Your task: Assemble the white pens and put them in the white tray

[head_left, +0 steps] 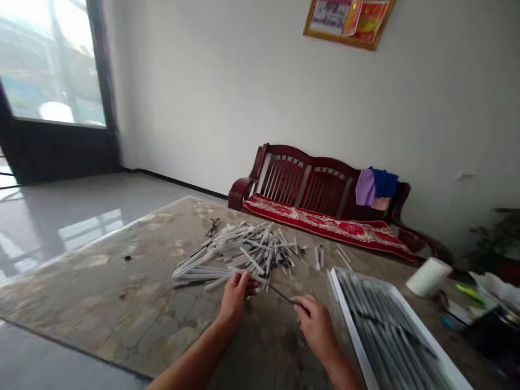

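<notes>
A heap of white pen barrels [239,252] lies on the mottled stone table [101,292]. My left hand [235,295] reaches into the near edge of the heap, fingers curled around one white barrel. My right hand [314,325] is pinched on the end of a thin dark refill [280,295], which points left toward the left hand. A few loose barrels [319,255] lie to the right of the heap.
A white tray [357,336] filled with dark pens sits at the right. Behind it stand a white roll [428,276] and assorted clutter [479,303]. A red wooden bench [320,203] stands against the wall beyond the table. A small dark item [212,226] lies behind the heap.
</notes>
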